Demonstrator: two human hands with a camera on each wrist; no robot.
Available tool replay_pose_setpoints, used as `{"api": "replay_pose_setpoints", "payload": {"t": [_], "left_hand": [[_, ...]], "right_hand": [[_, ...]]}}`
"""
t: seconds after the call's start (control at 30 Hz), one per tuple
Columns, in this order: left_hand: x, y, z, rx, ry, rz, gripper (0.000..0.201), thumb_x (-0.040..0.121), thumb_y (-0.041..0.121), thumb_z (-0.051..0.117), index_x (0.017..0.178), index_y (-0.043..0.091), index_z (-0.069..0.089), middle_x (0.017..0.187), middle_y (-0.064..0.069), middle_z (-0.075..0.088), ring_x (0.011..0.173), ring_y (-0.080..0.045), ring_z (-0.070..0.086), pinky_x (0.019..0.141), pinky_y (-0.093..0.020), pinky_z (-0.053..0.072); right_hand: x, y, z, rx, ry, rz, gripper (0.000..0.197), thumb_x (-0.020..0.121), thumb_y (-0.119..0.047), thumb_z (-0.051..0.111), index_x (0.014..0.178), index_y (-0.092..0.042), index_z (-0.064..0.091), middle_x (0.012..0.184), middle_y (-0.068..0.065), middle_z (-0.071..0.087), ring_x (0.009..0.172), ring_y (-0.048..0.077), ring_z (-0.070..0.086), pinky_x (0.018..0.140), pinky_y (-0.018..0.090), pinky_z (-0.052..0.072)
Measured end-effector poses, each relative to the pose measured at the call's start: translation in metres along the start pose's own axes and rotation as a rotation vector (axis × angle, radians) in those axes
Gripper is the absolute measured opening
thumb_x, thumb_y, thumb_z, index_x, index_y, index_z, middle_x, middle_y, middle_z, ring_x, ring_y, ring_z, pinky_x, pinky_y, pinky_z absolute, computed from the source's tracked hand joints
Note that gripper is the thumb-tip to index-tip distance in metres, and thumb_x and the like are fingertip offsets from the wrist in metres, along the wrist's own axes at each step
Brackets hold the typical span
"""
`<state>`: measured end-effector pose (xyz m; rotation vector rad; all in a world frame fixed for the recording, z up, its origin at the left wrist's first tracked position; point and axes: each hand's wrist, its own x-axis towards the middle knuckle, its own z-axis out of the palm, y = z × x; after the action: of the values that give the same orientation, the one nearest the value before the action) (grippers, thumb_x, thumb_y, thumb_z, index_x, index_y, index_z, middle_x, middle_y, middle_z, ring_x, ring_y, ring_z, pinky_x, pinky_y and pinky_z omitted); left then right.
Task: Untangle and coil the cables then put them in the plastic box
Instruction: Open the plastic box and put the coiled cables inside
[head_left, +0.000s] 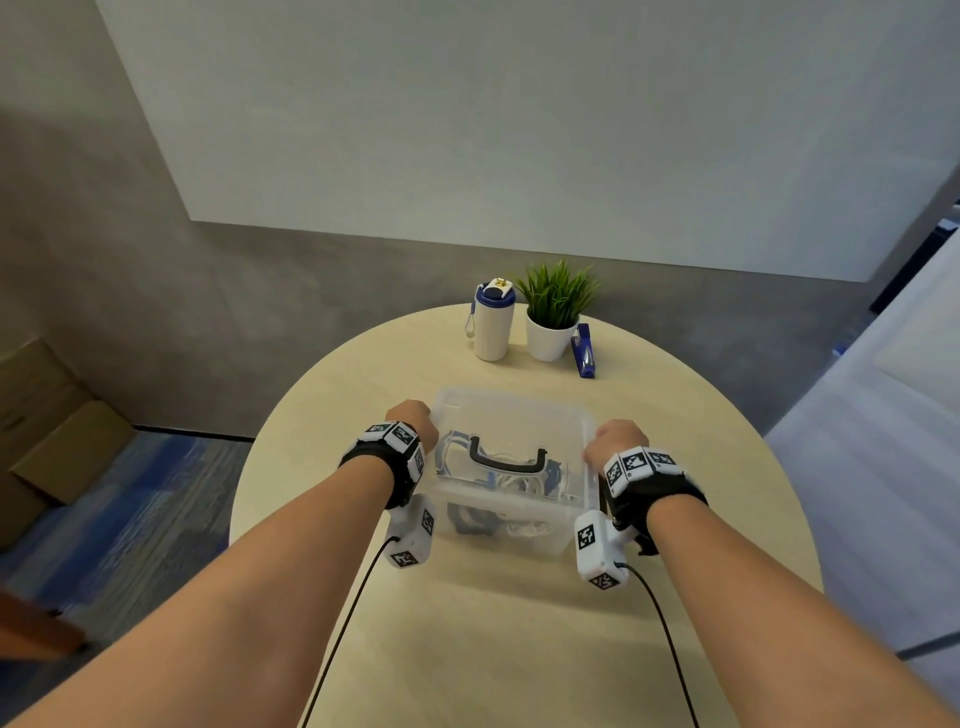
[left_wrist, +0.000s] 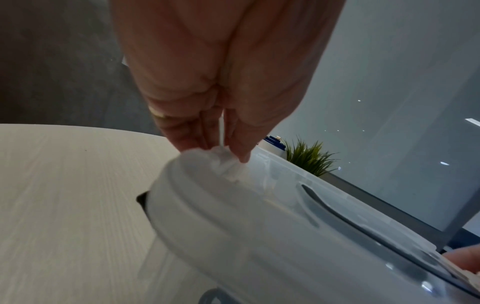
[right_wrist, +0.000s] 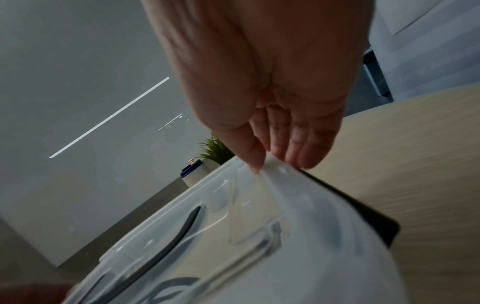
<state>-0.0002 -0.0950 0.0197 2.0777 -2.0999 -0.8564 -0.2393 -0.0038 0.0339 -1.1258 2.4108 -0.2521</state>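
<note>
A clear plastic box (head_left: 558, 543) stands in the middle of the round table, with its clear lid (head_left: 519, 415) on top and a dark carry handle (head_left: 506, 461) lying flat on the lid. Coiled blue, white and dark cables (head_left: 470, 519) show through its walls. My left hand (head_left: 413, 421) grips the lid's left edge; in the left wrist view its thumb and fingers (left_wrist: 241, 152) pinch the lid's rim (left_wrist: 197, 185). My right hand (head_left: 615, 439) holds the right edge, where its thumb and fingers (right_wrist: 303, 158) pinch the side clasp (right_wrist: 272, 185).
At the table's far side stand a white bottle with a blue cap (head_left: 492, 325), a small potted plant (head_left: 553, 317) and a blue stapler (head_left: 584, 351). Cardboard boxes (head_left: 57, 436) sit on the floor to the left. Bare tabletop (head_left: 519, 623) lies between me and the box.
</note>
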Motion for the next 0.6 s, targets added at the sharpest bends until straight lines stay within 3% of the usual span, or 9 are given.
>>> {"api": "replay_pose_setpoints", "payload": {"t": [0.07, 0.13, 0.17, 0.23, 0.33, 0.4, 0.47, 0.53, 0.6], "left_hand": [[0.001, -0.007, 0.002, -0.061, -0.033, -0.013, 0.040, 0.096, 0.043, 0.040, 0.110, 0.009, 0.057, 0.107, -0.015, 0.063, 0.090, -0.031, 0.059, 0.081, -0.035, 0.046], [0.003, -0.013, 0.008, -0.123, -0.088, -0.071, 0.060, 0.094, 0.053, 0.034, 0.125, 0.003, 0.047, 0.120, -0.019, 0.058, 0.101, -0.032, 0.058, 0.088, -0.039, 0.044], [-0.001, -0.015, 0.010, -0.154, -0.127, -0.096, 0.063, 0.095, 0.054, 0.032, 0.122, 0.000, 0.047, 0.118, -0.020, 0.058, 0.099, -0.032, 0.058, 0.085, -0.038, 0.043], [-0.005, -0.019, 0.013, -0.242, -0.192, -0.129, 0.054, 0.098, 0.047, 0.032, 0.112, -0.002, 0.052, 0.110, -0.020, 0.059, 0.094, -0.033, 0.057, 0.079, -0.034, 0.042], [-0.007, -0.024, 0.016, -0.342, -0.204, -0.167, 0.045, 0.096, 0.046, 0.039, 0.099, 0.002, 0.052, 0.092, -0.014, 0.058, 0.085, -0.030, 0.055, 0.084, -0.038, 0.047], [-0.002, -0.028, 0.019, -0.362, -0.178, -0.152, 0.050, 0.093, 0.049, 0.045, 0.102, 0.001, 0.056, 0.086, -0.012, 0.059, 0.083, -0.030, 0.058, 0.083, -0.038, 0.050], [0.004, -0.030, 0.021, -0.360, -0.149, -0.127, 0.053, 0.092, 0.049, 0.048, 0.110, -0.001, 0.058, 0.090, -0.012, 0.060, 0.084, -0.030, 0.060, 0.077, -0.036, 0.050], [0.007, -0.031, 0.023, -0.313, -0.119, -0.099, 0.050, 0.093, 0.046, 0.049, 0.113, 0.001, 0.055, 0.093, -0.011, 0.058, 0.083, -0.028, 0.057, 0.071, -0.031, 0.047], [0.008, -0.029, 0.023, -0.225, -0.073, -0.066, 0.042, 0.094, 0.043, 0.050, 0.112, 0.005, 0.052, 0.096, -0.009, 0.055, 0.085, -0.027, 0.055, 0.071, -0.028, 0.044]], "right_hand": [[-0.001, 0.002, 0.000, 0.032, -0.046, 0.017, 0.028, 0.094, -0.021, 0.053, 0.112, -0.002, 0.062, 0.118, 0.015, 0.062, 0.109, 0.032, 0.059, 0.083, 0.031, 0.046], [-0.003, 0.006, 0.004, 0.132, -0.116, 0.071, 0.032, 0.096, -0.030, 0.047, 0.100, -0.001, 0.061, 0.099, 0.016, 0.062, 0.096, 0.032, 0.060, 0.076, 0.031, 0.044], [-0.004, 0.007, 0.006, 0.201, -0.156, 0.110, 0.038, 0.098, -0.033, 0.043, 0.101, 0.001, 0.059, 0.093, 0.014, 0.059, 0.090, 0.030, 0.057, 0.074, 0.030, 0.040], [-0.007, 0.009, 0.010, 0.328, -0.239, 0.174, 0.042, 0.099, -0.032, 0.040, 0.118, 0.003, 0.053, 0.100, 0.015, 0.055, 0.091, 0.028, 0.053, 0.078, 0.030, 0.039], [-0.008, 0.011, 0.012, 0.409, -0.274, 0.203, 0.045, 0.100, -0.029, 0.041, 0.131, 0.002, 0.046, 0.127, 0.020, 0.053, 0.117, 0.032, 0.053, 0.096, 0.036, 0.042], [-0.006, 0.011, 0.011, 0.385, -0.262, 0.210, 0.045, 0.099, -0.028, 0.043, 0.131, 0.002, 0.047, 0.121, 0.019, 0.056, 0.118, 0.028, 0.054, 0.083, 0.031, 0.046], [-0.004, 0.012, 0.010, 0.356, -0.266, 0.210, 0.041, 0.097, -0.028, 0.045, 0.125, 0.001, 0.052, 0.106, 0.015, 0.055, 0.101, 0.024, 0.056, 0.061, 0.028, 0.037], [-0.005, 0.013, 0.008, 0.347, -0.257, 0.206, 0.038, 0.096, -0.026, 0.047, 0.122, 0.001, 0.053, 0.110, 0.015, 0.061, 0.091, 0.022, 0.056, 0.062, 0.027, 0.033], [-0.004, 0.015, 0.011, 0.368, -0.222, 0.211, 0.035, 0.096, -0.023, 0.048, 0.117, 0.004, 0.055, 0.096, 0.013, 0.061, 0.089, 0.025, 0.058, 0.068, 0.025, 0.036]]}}
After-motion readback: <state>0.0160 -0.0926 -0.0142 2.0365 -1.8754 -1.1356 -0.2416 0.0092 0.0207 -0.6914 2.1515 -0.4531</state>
